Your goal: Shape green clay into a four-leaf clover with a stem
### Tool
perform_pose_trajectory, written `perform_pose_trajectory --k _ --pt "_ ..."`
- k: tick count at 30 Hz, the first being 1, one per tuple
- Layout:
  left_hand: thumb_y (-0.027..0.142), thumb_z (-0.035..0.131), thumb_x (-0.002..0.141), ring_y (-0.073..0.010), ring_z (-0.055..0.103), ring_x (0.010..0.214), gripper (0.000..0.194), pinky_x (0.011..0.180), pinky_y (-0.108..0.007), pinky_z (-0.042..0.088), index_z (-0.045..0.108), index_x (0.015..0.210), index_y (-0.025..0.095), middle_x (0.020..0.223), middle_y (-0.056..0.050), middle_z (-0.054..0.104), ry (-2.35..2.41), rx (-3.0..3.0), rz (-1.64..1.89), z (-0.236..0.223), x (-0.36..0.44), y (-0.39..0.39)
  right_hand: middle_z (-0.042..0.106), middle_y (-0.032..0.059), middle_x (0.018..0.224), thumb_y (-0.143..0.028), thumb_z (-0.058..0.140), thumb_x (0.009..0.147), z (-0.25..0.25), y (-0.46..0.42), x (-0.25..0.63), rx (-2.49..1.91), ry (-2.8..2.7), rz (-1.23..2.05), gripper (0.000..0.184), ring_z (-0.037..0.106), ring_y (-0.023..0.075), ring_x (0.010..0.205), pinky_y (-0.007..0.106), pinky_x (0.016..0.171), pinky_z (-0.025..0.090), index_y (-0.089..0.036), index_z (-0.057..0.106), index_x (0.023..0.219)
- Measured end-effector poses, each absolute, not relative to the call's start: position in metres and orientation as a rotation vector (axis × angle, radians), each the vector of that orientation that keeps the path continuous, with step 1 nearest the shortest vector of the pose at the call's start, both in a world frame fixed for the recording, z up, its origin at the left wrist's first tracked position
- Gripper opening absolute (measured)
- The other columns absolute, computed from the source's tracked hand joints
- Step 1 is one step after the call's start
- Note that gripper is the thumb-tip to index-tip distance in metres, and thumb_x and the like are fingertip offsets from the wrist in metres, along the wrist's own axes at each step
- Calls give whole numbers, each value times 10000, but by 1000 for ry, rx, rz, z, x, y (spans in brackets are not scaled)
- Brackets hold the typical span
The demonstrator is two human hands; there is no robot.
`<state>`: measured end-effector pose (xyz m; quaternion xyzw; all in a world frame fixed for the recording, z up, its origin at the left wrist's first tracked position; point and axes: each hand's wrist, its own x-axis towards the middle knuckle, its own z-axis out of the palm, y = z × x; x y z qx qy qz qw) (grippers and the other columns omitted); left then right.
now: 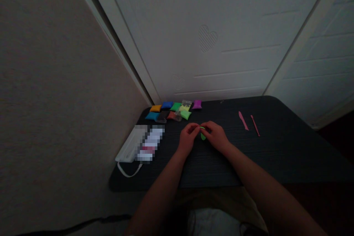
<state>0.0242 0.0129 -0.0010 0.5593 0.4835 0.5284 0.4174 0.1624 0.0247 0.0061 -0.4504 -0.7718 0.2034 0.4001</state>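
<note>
Over the middle of the dark table, my left hand (190,136) and my right hand (215,135) meet at the fingertips. Both are closed in a pinch on a small piece of bright green modelling clay (203,135). Part of the clay hangs below the right fingers, and the rest is hidden by them. Just beyond my left hand lies a light green clay packet (185,114). A pink modelling knife (243,121) and a thin pink modelling tool (255,125) lie to the right of my right hand.
More coloured clay packets, including an orange one (155,108), a blue one (167,105) and a purple one (197,104), lie along the table's back edge. On the left rest a white power bank (129,147) with a cable (128,175) and a pixelated phone-like object (151,143).
</note>
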Motion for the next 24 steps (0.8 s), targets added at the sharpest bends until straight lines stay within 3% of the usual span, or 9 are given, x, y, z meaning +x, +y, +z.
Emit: perform_pose_trajectory --k 18,24 --pt "260 553 707 -112 550 755 170 705 -236 422 527 850 172 793 -3 583 1109 1297 1388 1 26 11 544 19 762 -267 478 789 8 24 162 -1057 -1959 496 178 518 127 731 242 678 408 -217 614 893" --pt "294 538 717 -123 550 770 174 734 -259 419 530 842 173 807 -13 570 1188 1319 1425 -4 23 14 601 33 856 -263 446 808 8 24 162 -1109 -1912 517 183 541 138 817 254 753 401 -199 599 883"
